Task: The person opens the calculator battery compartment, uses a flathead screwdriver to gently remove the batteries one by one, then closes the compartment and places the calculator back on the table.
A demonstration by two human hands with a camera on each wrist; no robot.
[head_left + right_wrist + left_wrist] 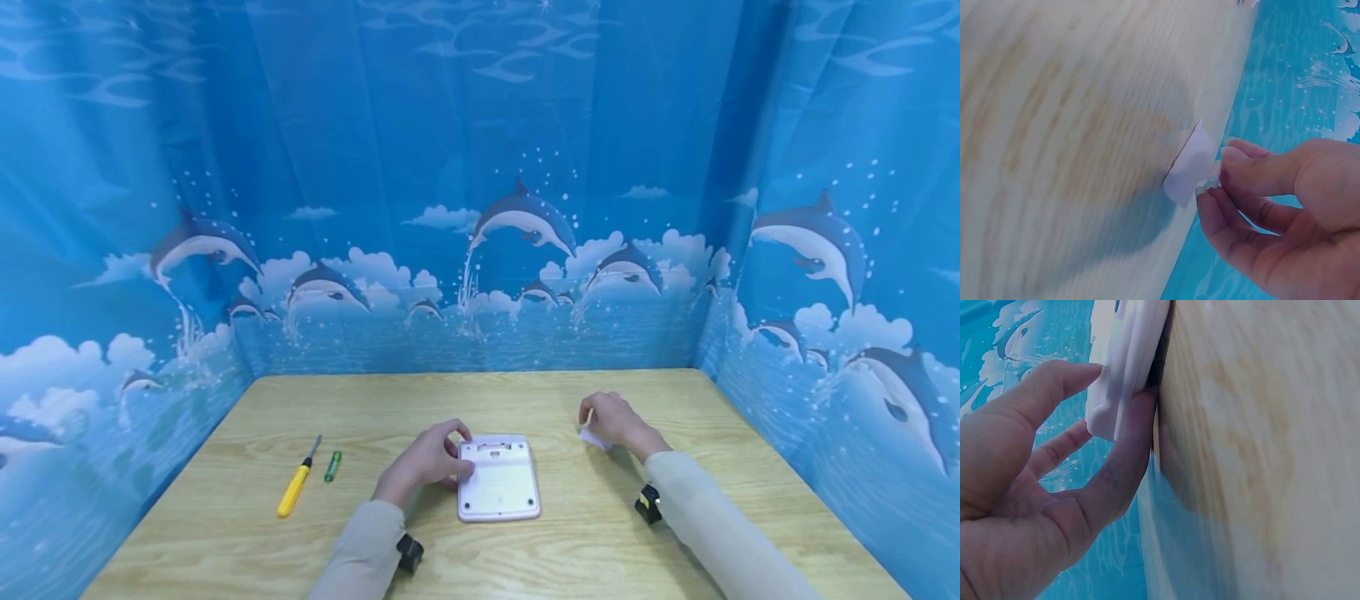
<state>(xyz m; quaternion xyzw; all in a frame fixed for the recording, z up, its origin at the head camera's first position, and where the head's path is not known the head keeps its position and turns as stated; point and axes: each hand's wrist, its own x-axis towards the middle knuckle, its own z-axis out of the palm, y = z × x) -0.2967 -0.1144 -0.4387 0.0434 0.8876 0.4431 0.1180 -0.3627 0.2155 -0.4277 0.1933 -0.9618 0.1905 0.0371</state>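
A pale pinkish-white calculator (498, 483) lies back side up on the wooden table, small dark feet at its corners and a recess near its far edge. My left hand (431, 457) grips its left edge; in the left wrist view the thumb (1063, 384) is on the upper side and a finger is tucked beneath the edge. Off to the right, my right hand (615, 419) pinches a small, thin white battery cover (1188, 167) between thumb and fingertips. The cover is close over the table, partly hidden by the hand in the head view.
Left of the calculator lie a yellow-handled screwdriver (295, 487) and a small green battery (333, 467). Blue dolphin-print curtains (480, 208) hang along the back and both sides of the table (585, 550).
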